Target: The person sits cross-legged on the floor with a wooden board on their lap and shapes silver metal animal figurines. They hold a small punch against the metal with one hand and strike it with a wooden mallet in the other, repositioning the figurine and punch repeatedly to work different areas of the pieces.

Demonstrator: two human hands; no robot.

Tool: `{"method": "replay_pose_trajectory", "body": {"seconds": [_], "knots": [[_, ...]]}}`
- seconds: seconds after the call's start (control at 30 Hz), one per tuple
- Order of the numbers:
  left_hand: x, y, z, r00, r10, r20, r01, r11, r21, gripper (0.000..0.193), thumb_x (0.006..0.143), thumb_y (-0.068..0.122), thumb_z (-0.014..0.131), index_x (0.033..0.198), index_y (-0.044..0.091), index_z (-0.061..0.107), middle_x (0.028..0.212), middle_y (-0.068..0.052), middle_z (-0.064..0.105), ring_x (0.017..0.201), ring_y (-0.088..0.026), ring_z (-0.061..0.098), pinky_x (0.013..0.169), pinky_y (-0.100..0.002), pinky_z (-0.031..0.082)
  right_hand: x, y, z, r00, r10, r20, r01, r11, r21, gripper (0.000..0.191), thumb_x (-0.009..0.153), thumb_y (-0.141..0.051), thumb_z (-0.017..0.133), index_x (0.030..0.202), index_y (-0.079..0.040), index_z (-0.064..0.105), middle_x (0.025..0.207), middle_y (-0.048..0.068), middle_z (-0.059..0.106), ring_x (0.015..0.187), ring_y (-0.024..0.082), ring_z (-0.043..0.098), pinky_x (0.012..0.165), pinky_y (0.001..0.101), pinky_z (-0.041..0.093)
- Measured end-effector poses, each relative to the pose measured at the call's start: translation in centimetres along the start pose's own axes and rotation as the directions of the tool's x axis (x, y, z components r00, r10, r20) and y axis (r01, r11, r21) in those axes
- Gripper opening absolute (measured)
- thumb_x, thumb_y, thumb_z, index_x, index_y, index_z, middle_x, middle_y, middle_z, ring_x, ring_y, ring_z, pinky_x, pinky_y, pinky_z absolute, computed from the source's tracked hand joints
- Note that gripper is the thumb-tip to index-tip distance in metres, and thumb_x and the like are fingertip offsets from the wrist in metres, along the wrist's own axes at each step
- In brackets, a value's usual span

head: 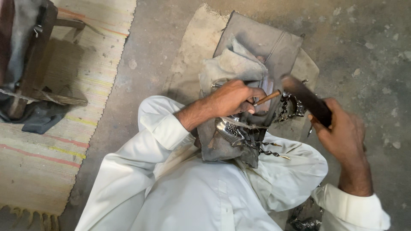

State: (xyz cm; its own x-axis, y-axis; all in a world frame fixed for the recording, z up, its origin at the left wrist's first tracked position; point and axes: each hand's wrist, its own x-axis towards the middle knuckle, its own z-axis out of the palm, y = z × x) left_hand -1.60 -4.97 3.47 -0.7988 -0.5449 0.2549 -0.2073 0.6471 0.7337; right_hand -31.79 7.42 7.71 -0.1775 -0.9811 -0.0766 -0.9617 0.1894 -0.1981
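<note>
Here my left hand (233,98) grips a thin wooden-handled punch (267,98) against the metal chain (287,107), while my right hand (342,134) fingers clutch a dark hammer (306,99).

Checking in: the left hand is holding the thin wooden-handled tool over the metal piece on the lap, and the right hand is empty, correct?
Not quite. In the head view the right hand grips a dark flat bar. The left hand does hold the wooden-handled tool over the metal piece.
</note>
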Motion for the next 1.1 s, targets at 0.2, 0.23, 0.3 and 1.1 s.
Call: {"method": "replay_pose_trajectory", "body": {"seconds": [0.2, 0.23, 0.3, 1.1], "knots": [[1.3, -0.8, -0.2, 0.982, 0.087, 0.167, -0.081, 0.996, -0.041, 0.032, 0.079, 0.021, 0.084, 0.105, 0.011, 0.069, 0.083, -0.005, 0.078, 0.087, -0.028, 0.076, 0.074, -0.047, 0.051, -3.3, 1.0, 3.0, 0.999, 0.026, -0.044, -0.021, 0.994, 0.111, 0.03, 0.092, -0.018, 0.082, 0.116, -0.008, 0.065, 0.078, 0.014, 0.067, 0.072, 0.029, 0.065, 0.069, 0.0409, 0.049], [1.7, -0.9, -0.1, 0.975, 0.077, 0.206, -0.075, 0.997, -0.018, 0.033, 0.079, 0.022, 0.084, 0.106, 0.012, 0.069, 0.082, -0.005, 0.078, 0.087, -0.028, 0.076, 0.075, -0.047, 0.051, -3.6, 1.1, 3.6, 0.992, 0.072, -0.108, -0.028, 0.931, 0.365, 0.032, 0.093, -0.017, 0.081, 0.118, -0.008, 0.062, 0.084, 0.011, 0.068, 0.074, 0.024, 0.065, 0.07, 0.0375, 0.048], [2.0, -0.9, 0.3, 0.962, 0.035, 0.272, -0.042, 0.999, 0.018, 0.034, 0.078, 0.024, 0.084, 0.107, 0.013, 0.069, 0.081, -0.003, 0.077, 0.087, -0.026, 0.076, 0.075, -0.047, 0.052, -3.9, 1.1, 5.1, 0.968, 0.182, -0.171, 0.019, 0.629, 0.777, 0.036, 0.096, -0.015, 0.079, 0.122, -0.007, 0.056, 0.094, 0.006, 0.068, 0.079, 0.013, 0.063, 0.072, 0.0308, 0.047], [-9.7, -3.1, -0.7, 0.836, -0.498, -0.232, 0.143, 0.606, -0.783, 0.035, 0.095, 0.005, 0.073, 0.127, -0.002, 0.058, 0.087, -0.006, 0.074, 0.079, -0.01, 0.074, 0.065, -0.023, 0.062, -8.2, 1.3, 18.4, 0.827, 0.342, 0.446, -0.496, 0.072, 0.865, 0.03, 0.085, -0.009, 0.072, 0.114, -0.009, 0.065, 0.082, -0.001, 0.068, 0.068, 0.012, 0.062, 0.059, 0.0302, 0.053]]}}
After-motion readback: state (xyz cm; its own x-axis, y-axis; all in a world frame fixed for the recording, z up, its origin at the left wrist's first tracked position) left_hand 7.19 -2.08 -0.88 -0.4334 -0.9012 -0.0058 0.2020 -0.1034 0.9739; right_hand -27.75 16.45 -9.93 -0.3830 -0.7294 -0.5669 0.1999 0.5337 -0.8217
